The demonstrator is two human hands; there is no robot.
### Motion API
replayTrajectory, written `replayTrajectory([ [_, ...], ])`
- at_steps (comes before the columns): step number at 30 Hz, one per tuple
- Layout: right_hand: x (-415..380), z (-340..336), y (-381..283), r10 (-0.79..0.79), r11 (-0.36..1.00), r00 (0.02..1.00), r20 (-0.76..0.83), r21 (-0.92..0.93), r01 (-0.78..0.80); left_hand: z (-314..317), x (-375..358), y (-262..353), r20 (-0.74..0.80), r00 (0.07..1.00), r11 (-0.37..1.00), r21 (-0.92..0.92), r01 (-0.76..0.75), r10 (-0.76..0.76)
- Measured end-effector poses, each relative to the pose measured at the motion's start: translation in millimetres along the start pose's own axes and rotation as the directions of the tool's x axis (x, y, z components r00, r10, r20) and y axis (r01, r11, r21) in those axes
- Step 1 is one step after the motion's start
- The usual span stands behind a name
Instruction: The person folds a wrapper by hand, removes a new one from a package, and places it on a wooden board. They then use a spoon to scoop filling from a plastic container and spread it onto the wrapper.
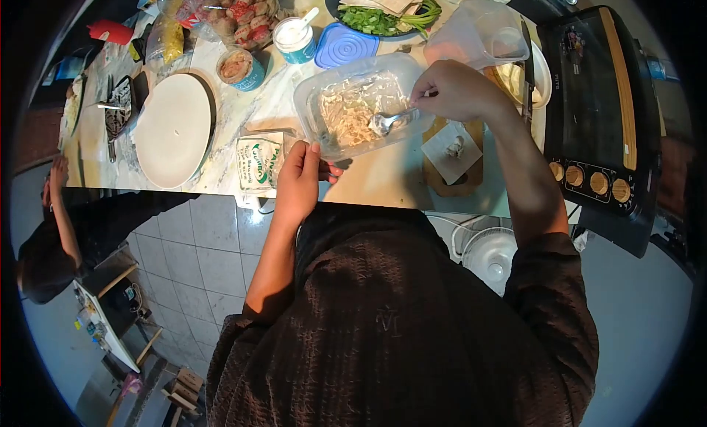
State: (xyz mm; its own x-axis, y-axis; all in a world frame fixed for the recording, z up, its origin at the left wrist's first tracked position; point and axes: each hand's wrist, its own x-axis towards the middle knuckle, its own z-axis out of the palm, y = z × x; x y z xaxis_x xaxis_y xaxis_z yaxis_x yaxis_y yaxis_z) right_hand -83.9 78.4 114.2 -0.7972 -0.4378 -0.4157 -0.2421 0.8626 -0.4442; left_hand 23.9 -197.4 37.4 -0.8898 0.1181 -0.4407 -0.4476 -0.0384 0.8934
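Observation:
A clear plastic food container (305,103) sits tilted near the counter's front edge, with a creamy, light-brown shredded mixture (350,114) smeared over its bottom. My left hand (300,178) grips its near left corner, thumb on the rim and fingers underneath. In my right hand (460,92), closed above the right rim, is the handle of a metal spoon (384,123). The spoon's bowl rests in the mixture. Left of the container stands an open tub of similar brown filling (237,66). A blue lid (346,45) lies just behind it.
A round whitish plate (173,132) lies to the left, near a printed packet (258,162). Behind are a white-filled tub (294,40) and a dark plate with greens (372,20). At right are a wooden board with paper (453,151) and a black oven (589,103). Another person (59,228) stands far left.

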Motion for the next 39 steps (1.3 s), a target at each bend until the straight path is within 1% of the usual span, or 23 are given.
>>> replayTrajectory([
  [1, -0.4, 1.8, 3.2, 0.005, 0.998, 1.000, 0.017, 0.062, -0.006, 0.5, 0.2, 0.7, -0.012, 1.000, 1.000, -0.007, 0.013, -0.014],
  [2, -0.9, 4.9, 7.9, 0.005, 0.998, 1.000, 0.012, 0.061, -0.006, 0.3, 0.1, 1.2, -0.024, 0.999, 1.000, -0.014, 0.028, -0.028],
  [4, -2.9, 10.8, 18.1, -0.027, 0.986, 1.000, 0.005, 0.168, 0.026, -1.8, 1.1, 0.6, -0.013, 1.000, 1.000, -0.002, 0.024, -0.024],
  [5, -4.9, 13.8, 21.8, -0.028, 0.985, 1.000, 0.001, 0.168, 0.027, -2.8, 1.5, 0.3, -0.003, 1.000, 1.000, 0.008, 0.025, -0.025],
  [7, -11.1, 16.5, 26.4, 0.008, 0.942, 1.000, 0.012, 0.335, -0.012, -3.9, 1.5, 0.7, 0.008, 1.000, 1.000, 0.012, 0.018, -0.019],
  [11, -22.9, 11.6, 34.0, 0.004, 0.918, 1.000, -0.007, 0.397, -0.001, -4.5, 1.8, 1.7, 0.019, 0.999, 1.000, 0.009, 0.030, -0.030],
  [13, -28.7, 8.4, 38.6, -0.063, 0.897, 0.995, -0.078, 0.432, 0.091, -5.0, 1.6, 2.4, 0.021, 0.999, 0.999, 0.012, 0.031, -0.031],
  [14, -32.2, 7.5, 39.4, -0.064, 0.897, 0.995, -0.078, 0.432, 0.092, -5.1, 1.8, 2.6, 0.024, 0.999, 0.999, 0.013, 0.031, -0.032],
  [16, -39.6, 6.9, 40.2, 0.076, 0.897, 0.989, -0.130, 0.442, -0.010, -6.2, 2.3, 0.4, 0.028, 0.999, 1.000, 0.014, 0.026, -0.027],
  [20, -43.0, 3.6, 45.2, 0.057, 0.902, 0.984, -0.167, 0.431, 0.021, -6.2, 1.9, 0.5, 0.032, 0.999, 1.000, 0.003, 0.020, -0.020],
  [22, -44.9, 5.1, 38.6, 0.097, 0.940, 0.962, -0.254, 0.342, -0.005, -6.5, 2.1, 0.3, 0.035, 0.999, 1.000, 0.014, 0.019, -0.020],
  [23, -44.0, 7.1, 36.3, 0.097, 0.940, 0.962, -0.255, 0.341, -0.004, -6.7, 2.6, 0.5, 0.039, 0.999, 0.999, 0.027, 0.018, -0.019],
  [25, -41.3, 12.9, 31.2, 0.068, 0.987, 0.933, -0.354, 0.161, -0.011, -6.7, 2.8, 0.5, 0.040, 0.999, 1.000, 0.022, 0.020, -0.021],
  [26, -40.5, 14.0, 27.1, 0.068, 0.987, 0.932, -0.355, 0.161, -0.011, -6.6, 2.7, 0.5, 0.040, 0.999, 1.000, 0.016, 0.024, -0.025],
  [28, -38.3, 15.2, 18.5, 0.077, 0.997, 0.935, -0.347, 0.038, -0.068, -6.5, 2.6, 1.0, 0.044, 0.999, 1.000, 0.020, 0.022, -0.023],
  [29, -36.5, 16.2, 17.0, 0.076, 0.997, 0.934, -0.348, 0.038, -0.067, -6.6, 2.4, 1.2, 0.047, 0.999, 0.999, 0.024, 0.021, -0.022],
  [31, -33.2, 18.9, 15.1, 0.038, 0.999, 0.956, -0.290, -0.003, -0.041, -6.7, 1.7, 1.5, 0.048, 0.999, 1.000, 0.025, 0.017, -0.018],
  [35, -31.7, 22.9, 10.1, 0.050, 0.999, 0.958, -0.283, 0.017, -0.047, -6.5, 1.7, 1.9, 0.040, 0.999, 0.999, 0.041, 0.018, -0.020],
  [37, -32.7, 24.2, 16.7, 0.039, 0.990, 0.955, -0.295, 0.139, 0.002, -6.3, 1.7, 1.6, 0.041, 0.999, 0.999, 0.038, 0.017, -0.019],
  [38, -35.3, 23.2, 19.0, 0.039, 0.990, 0.954, -0.297, 0.140, 0.004, -6.4, 1.7, 1.2, 0.039, 0.999, 0.999, 0.032, 0.018, -0.019],
  [39, -38.5, 21.3, 20.6, 0.040, 0.976, 0.951, -0.306, 0.215, 0.029, -6.8, 2.0, 0.5, 0.037, 0.999, 0.999, 0.034, 0.017, -0.018],
])
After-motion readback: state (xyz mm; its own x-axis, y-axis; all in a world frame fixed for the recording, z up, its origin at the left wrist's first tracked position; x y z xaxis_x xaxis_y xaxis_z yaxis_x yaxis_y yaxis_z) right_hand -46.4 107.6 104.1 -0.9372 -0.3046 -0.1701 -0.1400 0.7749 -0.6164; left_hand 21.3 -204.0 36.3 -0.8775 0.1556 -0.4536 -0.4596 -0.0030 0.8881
